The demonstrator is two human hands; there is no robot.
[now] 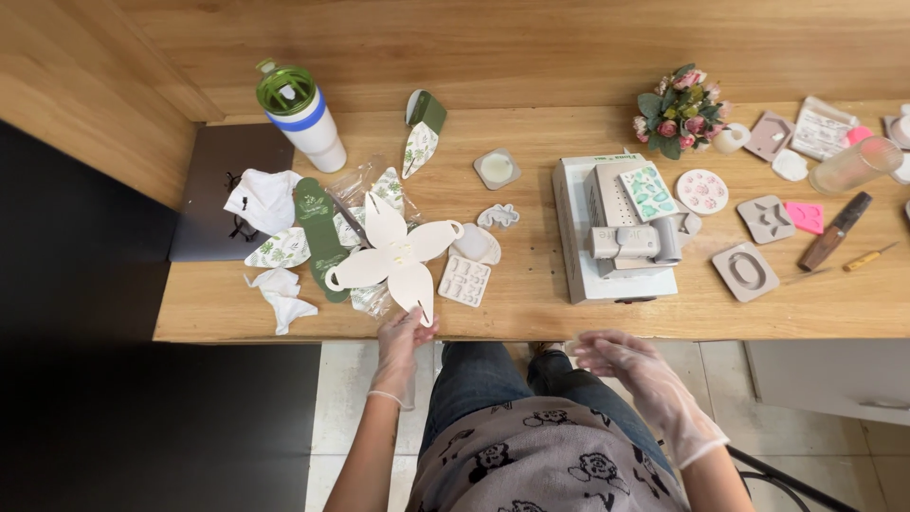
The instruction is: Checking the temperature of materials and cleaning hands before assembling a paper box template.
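Lower centre-left: left hand [406, 334], gloved, pinched on one lobe of a white four-petal cutout [393, 254] held flat above the desk edge; judged mid-handling, wanting a steady lift. Around it: crumpled tissue [282, 294], green leaf-print pieces [320, 232], a small grey mould [464, 281] crowding close. Lower centre-right: right hand [616, 357], gloved, fingers loosely apart, holding nothing. Beyond: white die-cutting machine [621, 228].

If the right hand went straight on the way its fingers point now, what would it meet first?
The right hand, fingers pointing left, would probably first meet the left hand holding the white petal-shaped cutout; depth is unclear.
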